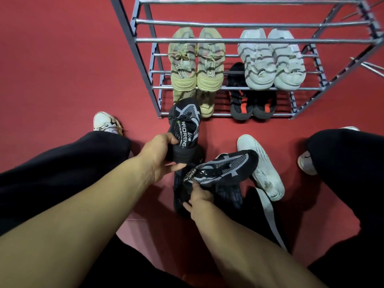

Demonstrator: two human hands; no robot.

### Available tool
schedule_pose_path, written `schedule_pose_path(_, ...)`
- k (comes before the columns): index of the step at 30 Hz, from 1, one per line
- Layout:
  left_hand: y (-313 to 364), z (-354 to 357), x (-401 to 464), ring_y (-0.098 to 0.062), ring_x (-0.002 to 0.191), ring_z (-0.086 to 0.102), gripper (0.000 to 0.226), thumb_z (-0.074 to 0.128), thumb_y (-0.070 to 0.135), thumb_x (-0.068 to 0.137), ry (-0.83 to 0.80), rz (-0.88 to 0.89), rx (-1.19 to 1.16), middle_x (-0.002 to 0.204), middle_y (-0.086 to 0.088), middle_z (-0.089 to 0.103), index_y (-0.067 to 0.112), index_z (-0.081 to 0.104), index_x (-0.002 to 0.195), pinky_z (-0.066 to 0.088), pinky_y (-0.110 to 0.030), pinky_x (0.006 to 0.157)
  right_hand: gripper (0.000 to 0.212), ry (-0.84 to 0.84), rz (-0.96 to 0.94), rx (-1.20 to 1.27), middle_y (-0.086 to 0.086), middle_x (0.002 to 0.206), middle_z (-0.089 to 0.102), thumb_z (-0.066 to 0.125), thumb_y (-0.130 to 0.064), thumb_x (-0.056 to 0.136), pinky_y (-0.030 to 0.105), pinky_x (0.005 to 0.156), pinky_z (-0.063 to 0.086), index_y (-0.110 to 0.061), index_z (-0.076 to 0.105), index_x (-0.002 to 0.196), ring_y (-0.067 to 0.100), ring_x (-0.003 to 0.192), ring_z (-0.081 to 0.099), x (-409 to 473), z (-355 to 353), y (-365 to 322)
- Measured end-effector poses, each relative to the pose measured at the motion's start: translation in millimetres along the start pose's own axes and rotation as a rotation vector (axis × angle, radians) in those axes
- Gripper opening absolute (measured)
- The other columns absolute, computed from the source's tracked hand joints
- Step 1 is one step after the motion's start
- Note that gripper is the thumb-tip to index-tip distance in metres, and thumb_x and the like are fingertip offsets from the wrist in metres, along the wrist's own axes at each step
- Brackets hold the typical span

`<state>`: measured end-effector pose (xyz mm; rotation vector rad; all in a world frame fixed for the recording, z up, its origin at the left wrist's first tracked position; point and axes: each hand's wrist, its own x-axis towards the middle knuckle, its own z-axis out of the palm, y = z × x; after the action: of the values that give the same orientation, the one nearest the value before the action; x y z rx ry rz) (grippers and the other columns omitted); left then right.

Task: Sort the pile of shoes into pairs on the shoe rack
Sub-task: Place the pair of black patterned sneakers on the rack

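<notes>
Red floor (62, 59) open far left; shoe rack (239, 40) far centre w/ yellow pair (196, 59) and grey pair (270, 59) on upper rails, bare rail between. Pile near centre: white shoe (261, 163) right edge. Left hand (160, 156) grip closed on black shoe (185, 125) just off rack's near-left corner. Right hand (200, 199) grip pinches second black shoe (226, 165) over pile.

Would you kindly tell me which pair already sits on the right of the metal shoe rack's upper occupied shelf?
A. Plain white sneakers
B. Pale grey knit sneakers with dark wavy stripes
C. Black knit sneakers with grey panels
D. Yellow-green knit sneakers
B: the pale grey striped sneakers rest side by side at the right of the metal shoe rack, beside the yellow-green pair.
</notes>
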<state>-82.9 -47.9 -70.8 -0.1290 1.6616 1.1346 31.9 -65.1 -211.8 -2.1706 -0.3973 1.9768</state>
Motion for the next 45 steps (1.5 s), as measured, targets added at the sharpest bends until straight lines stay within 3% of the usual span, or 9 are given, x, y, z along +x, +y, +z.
schedule_pose_path(5,5.5,11.3,-10.3,-0.023,0.072,0.059,0.010,0.052,0.014,0.078,-0.004,0.026,0.020,0.075,-0.007,0.061,0.014,0.060,0.082,0.055,-0.047,0.086,0.043,-0.059,-0.013,0.035,0.010,0.109,0.061,0.053,-0.051,0.090,0.037,0.058,0.056,-0.013,0.060,0.110,0.030,0.090,0.059,-31.8,-4.7,-39.3)
schedule_pose_path(13,8.1,29.6,-34.2,-0.015,0.057,0.061,0.009,0.050,0.013,0.083,-0.133,0.051,-0.027,0.052,0.001,0.062,0.015,0.057,0.077,0.058,-0.032,0.058,0.013,-0.157,-0.301,-0.254,0.007,0.092,0.067,0.063,-0.026,0.090,0.030,0.060,0.054,-0.014,0.062,0.094,0.020,0.079,0.063,-94.4,-92.3,-137.7)
schedule_pose_path(17,9.5,31.4,-49.2,-0.016,0.074,0.061,0.008,0.052,0.016,0.086,-0.196,0.054,-0.083,0.082,-0.004,0.061,0.013,0.060,0.086,0.059,-0.035,0.068,0.004,-0.190,-0.460,-0.276,0.008,0.078,0.068,0.064,-0.013,0.091,0.034,0.062,0.054,-0.011,0.062,0.088,0.023,0.072,0.063,-122.0,-133.2,-162.8)
schedule_pose_path(24,17.2,26.9,-81.1,-0.020,0.077,0.063,0.019,0.048,0.010,0.086,-0.256,0.146,-0.098,0.084,-0.006,0.064,0.009,0.064,0.095,0.060,-0.037,0.068,0.024,-0.329,-0.538,-0.074,0.011,0.107,0.075,0.061,-0.014,0.093,0.047,0.090,0.056,-0.003,0.066,0.114,0.028,0.103,0.070,-147.3,-151.7,-182.9)
schedule_pose_path(28,39.3,31.6,-88.2,-0.014,0.063,0.065,0.021,0.044,0.008,0.085,-0.295,0.247,-0.098,0.073,-0.002,0.067,0.013,0.061,0.095,0.060,-0.034,0.063,0.014,-0.354,-0.564,-0.068,0.006,0.096,0.077,0.058,-0.015,0.097,0.036,0.069,0.059,-0.006,0.067,0.103,0.020,0.093,0.073,-163.2,-140.0,-200.8)
schedule_pose_path(33,56.2,38.9,-103.4,-0.015,0.056,0.063,0.019,0.045,0.002,0.081,-0.250,0.276,-0.074,0.057,-0.001,0.066,0.012,0.061,0.081,0.060,-0.034,0.054,0.016,-0.342,-0.605,-0.136,0.007,0.088,0.078,0.059,-0.017,0.097,0.037,0.069,0.059,-0.004,0.068,0.098,0.018,0.079,0.076,-179.2,-127.8,-220.6)
schedule_pose_path(36,77.7,29.1,-108.7,-0.016,0.053,0.066,0.023,0.045,0.007,0.078,-0.227,0.268,-0.113,0.063,-0.005,0.068,0.008,0.066,0.086,0.058,-0.033,0.049,0.015,-0.378,-0.562,-0.151,0.011,0.093,0.078,0.058,-0.015,0.096,0.042,0.076,0.058,-0.002,0.067,0.097,0.021,0.081,0.075,-198.1,-136.3,-225.3)
schedule_pose_path(39,102.0,27.3,-110.1,-0.014,0.052,0.067,0.025,0.043,0.007,0.080,-0.256,0.322,-0.129,0.064,-0.004,0.069,0.008,0.067,0.088,0.062,-0.036,0.057,0.020,-0.402,-0.576,-0.176,0.008,0.074,0.076,0.057,-0.011,0.095,0.037,0.067,0.055,-0.004,0.067,0.079,0.019,0.064,0.071,-223.1,-147.3,-225.4)
schedule_pose_path(45,154.7,47.4,-85.9,-0.020,0.070,0.066,0.019,0.045,0.007,0.083,-0.238,0.350,-0.176,0.077,-0.010,0.064,0.006,0.060,0.093,0.061,-0.039,0.063,0.033,-0.504,-0.562,-0.254,0.017,0.089,0.077,0.057,-0.013,0.092,0.035,0.061,0.061,-0.004,0.079,0.068,0.024,0.072,0.074,-257.3,-164.0,-219.5)
